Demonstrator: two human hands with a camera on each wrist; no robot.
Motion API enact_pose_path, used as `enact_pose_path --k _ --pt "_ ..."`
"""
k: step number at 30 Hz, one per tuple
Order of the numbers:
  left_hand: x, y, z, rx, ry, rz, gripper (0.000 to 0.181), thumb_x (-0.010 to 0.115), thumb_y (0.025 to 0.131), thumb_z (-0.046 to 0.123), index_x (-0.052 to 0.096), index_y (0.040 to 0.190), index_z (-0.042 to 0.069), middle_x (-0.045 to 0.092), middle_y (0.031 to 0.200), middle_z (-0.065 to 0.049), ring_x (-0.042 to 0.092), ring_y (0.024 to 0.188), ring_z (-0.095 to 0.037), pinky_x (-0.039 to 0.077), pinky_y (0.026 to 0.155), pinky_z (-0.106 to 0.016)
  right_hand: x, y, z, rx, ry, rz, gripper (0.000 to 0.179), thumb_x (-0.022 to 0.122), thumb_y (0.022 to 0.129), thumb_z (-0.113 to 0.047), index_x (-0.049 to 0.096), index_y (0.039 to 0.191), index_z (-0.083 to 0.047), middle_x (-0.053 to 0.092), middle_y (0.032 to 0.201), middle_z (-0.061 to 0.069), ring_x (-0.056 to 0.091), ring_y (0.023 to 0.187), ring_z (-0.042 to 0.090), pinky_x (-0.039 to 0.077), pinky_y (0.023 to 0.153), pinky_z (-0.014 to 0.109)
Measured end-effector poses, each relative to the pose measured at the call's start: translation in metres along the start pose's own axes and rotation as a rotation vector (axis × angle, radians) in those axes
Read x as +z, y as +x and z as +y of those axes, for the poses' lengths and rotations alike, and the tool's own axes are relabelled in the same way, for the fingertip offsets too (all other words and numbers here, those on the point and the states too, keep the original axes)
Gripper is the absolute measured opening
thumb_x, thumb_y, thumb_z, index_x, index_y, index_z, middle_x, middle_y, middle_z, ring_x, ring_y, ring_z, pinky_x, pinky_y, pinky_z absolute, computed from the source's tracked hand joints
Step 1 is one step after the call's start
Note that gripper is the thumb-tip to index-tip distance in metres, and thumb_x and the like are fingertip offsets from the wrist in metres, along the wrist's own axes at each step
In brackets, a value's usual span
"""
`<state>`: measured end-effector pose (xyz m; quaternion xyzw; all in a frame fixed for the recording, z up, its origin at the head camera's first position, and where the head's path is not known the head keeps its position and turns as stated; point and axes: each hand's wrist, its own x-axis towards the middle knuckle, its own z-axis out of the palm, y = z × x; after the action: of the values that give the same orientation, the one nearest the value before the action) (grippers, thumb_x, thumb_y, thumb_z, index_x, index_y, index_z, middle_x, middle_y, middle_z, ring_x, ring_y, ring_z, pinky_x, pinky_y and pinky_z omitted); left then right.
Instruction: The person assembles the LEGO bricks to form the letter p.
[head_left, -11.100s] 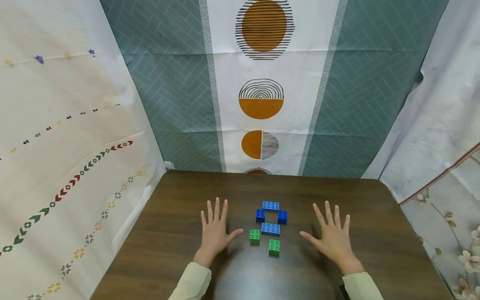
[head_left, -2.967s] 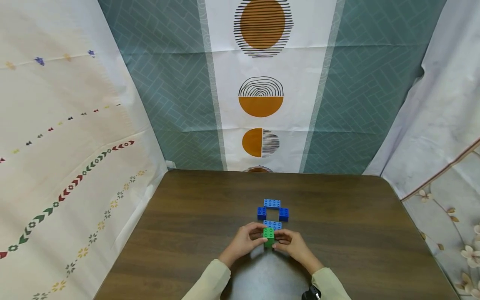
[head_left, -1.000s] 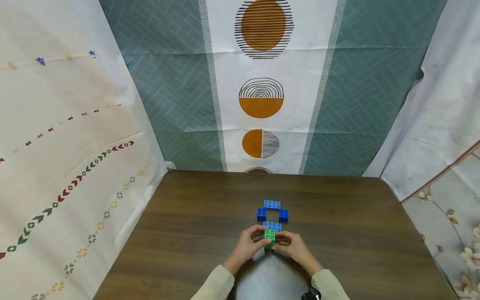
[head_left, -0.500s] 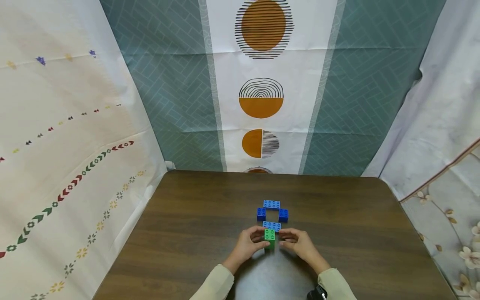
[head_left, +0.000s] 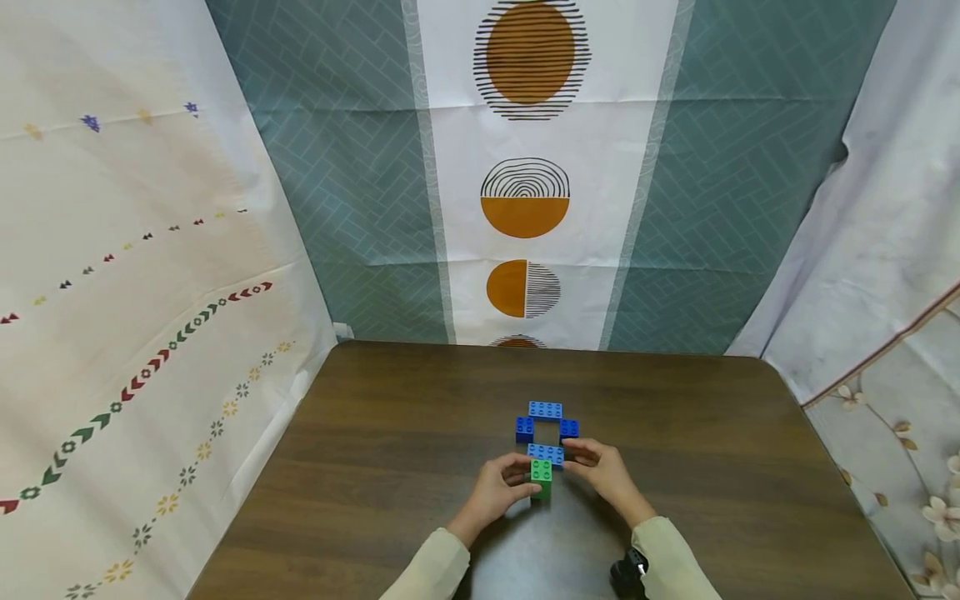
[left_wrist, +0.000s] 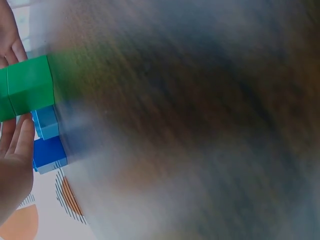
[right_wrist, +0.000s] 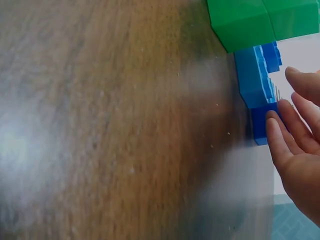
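Note:
Two green toy bricks (head_left: 541, 479), one on top of the other, stand in front of a ring of blue bricks. My left hand (head_left: 489, 493) pinches the green stack from its left side, thumb towards me. My right hand (head_left: 609, 477) is apart from the stack, its fingertips close to the right dark blue brick (right_wrist: 259, 124). Its fingers are loosely bent with nothing between them and the thumb. Whether they touch that brick I cannot tell. The front light blue brick (head_left: 545, 452) lies just behind the green stack, partly hidden by it.
The ring also has a back light blue brick (head_left: 545, 409) and a left dark blue brick (head_left: 524, 430). All stand on a dark wooden table (head_left: 420, 400). Patterned cloths (head_left: 337, 167) hang behind the table and at both sides.
Two separate green bricks have been stacked and moved together. My right hand has let go of the stack and shifted right and forward; my left hand stays on it.

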<state>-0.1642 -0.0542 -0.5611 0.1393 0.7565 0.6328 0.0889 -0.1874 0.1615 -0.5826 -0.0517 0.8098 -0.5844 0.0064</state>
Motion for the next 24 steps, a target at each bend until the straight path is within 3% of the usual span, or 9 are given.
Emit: enact_pose_path --k 3,6,13,17,20,24 --pt "-0.001 -0.003 0.013 0.009 0.003 -0.005 0.031 0.072 0.081 -0.006 0.063 0.111 -0.007 0.065 0.108 -0.024 0.063 0.102 -0.040 0.056 0.084 -0.034 0.003 0.003 0.002 -0.010 0.013 -0.004 0.037 0.074 0.081 0.002 0.064 0.117 0.006 0.064 0.117 0.023 0.060 0.110 0.038 0.051 0.092 0.043" --pt "-0.001 -0.005 0.017 0.023 0.008 -0.005 0.031 0.072 0.081 -0.007 0.063 0.110 -0.008 0.066 0.107 -0.024 0.064 0.101 -0.040 0.056 0.085 -0.037 0.007 0.005 0.006 -0.001 0.023 -0.004 0.038 0.074 0.081 0.002 0.064 0.117 0.008 0.063 0.118 0.024 0.060 0.110 0.039 0.051 0.092 0.043" --pt "0.002 0.004 -0.013 0.030 0.002 0.006 0.032 0.074 0.080 -0.007 0.064 0.111 -0.005 0.067 0.107 -0.021 0.065 0.100 -0.036 0.055 0.086 -0.041 0.013 0.008 0.011 0.027 0.036 0.013 0.037 0.074 0.078 0.007 0.065 0.115 0.008 0.064 0.116 0.024 0.061 0.108 0.037 0.053 0.090 0.040" --pt "0.001 0.005 -0.018 0.020 0.014 0.005 0.033 0.075 0.080 -0.002 0.065 0.111 -0.002 0.068 0.107 -0.017 0.066 0.100 -0.030 0.055 0.086 -0.038 0.015 0.009 0.012 0.021 0.012 0.022 0.036 0.074 0.078 0.008 0.066 0.113 0.006 0.065 0.114 0.023 0.062 0.105 0.037 0.054 0.088 0.041" --pt "0.001 0.004 -0.015 0.021 0.026 0.008 0.032 0.075 0.080 -0.002 0.065 0.111 -0.002 0.068 0.107 -0.017 0.066 0.100 -0.030 0.055 0.086 -0.040 0.015 0.008 0.013 0.009 -0.013 0.024 0.036 0.075 0.077 0.008 0.067 0.112 0.005 0.064 0.114 0.022 0.062 0.105 0.037 0.054 0.088 0.042" --pt "0.001 0.000 0.000 0.036 0.028 0.008 0.030 0.074 0.080 -0.006 0.064 0.109 -0.006 0.067 0.105 -0.021 0.065 0.100 -0.035 0.053 0.087 -0.047 0.015 0.008 0.014 -0.004 -0.056 0.020 0.035 0.075 0.077 0.008 0.069 0.110 0.001 0.064 0.116 0.019 0.062 0.106 0.036 0.053 0.089 0.042"
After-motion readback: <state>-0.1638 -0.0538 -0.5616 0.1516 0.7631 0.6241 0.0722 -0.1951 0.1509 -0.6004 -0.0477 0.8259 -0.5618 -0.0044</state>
